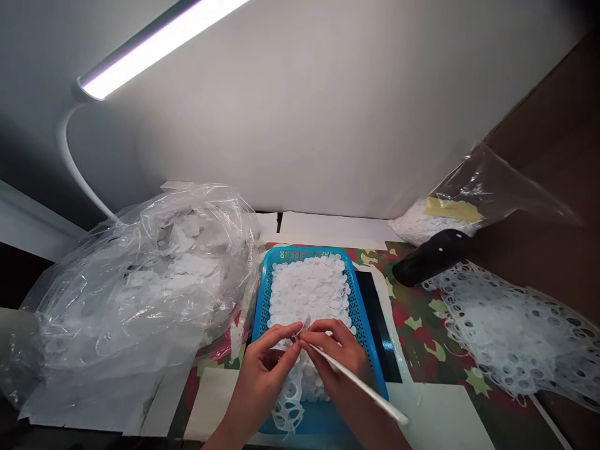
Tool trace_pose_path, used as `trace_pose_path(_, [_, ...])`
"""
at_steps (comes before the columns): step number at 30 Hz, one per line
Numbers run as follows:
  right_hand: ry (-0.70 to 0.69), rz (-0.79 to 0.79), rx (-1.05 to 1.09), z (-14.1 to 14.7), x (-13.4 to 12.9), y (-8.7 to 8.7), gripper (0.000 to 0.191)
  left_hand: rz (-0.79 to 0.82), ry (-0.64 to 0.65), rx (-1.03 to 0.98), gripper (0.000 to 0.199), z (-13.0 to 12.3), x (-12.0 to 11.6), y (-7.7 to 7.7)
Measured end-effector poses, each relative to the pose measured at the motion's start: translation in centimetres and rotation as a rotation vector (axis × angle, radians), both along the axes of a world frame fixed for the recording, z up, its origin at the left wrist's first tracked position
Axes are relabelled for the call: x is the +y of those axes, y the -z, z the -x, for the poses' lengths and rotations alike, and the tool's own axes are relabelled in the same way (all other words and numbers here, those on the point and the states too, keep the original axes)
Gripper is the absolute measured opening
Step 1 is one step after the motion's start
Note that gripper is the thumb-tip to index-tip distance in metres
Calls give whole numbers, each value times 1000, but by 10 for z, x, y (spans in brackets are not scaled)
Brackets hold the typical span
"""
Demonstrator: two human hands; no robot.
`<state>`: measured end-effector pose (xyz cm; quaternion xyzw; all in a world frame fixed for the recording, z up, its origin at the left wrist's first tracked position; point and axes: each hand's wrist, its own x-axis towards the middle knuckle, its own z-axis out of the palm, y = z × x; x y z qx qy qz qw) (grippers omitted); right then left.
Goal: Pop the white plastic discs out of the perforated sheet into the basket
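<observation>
Over a blue plastic basket [357, 306] heaped with white discs [307, 300], the left hand [260, 375] pinches a holed white strip [288, 406] hanging down, while the right hand [337, 356] holds a thin white stick [363, 387], its tip apparently at the strip, though the fingers hide it. A clear plastic bag [135, 281] of white scraps lies left; punched white sheet [515, 331] lies right.
</observation>
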<state>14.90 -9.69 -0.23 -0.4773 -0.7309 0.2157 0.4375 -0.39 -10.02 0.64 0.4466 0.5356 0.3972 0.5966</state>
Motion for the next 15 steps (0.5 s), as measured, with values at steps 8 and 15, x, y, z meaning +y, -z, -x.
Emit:
trace_pose_path(8, [-43, -164, -66, -3, 0, -6, 23, 61, 1, -31, 42, 0, 0, 0])
trace_pose_path(15, [83, -125, 31, -16, -3, -9, 29, 35, 41, -29, 37, 0, 0, -6])
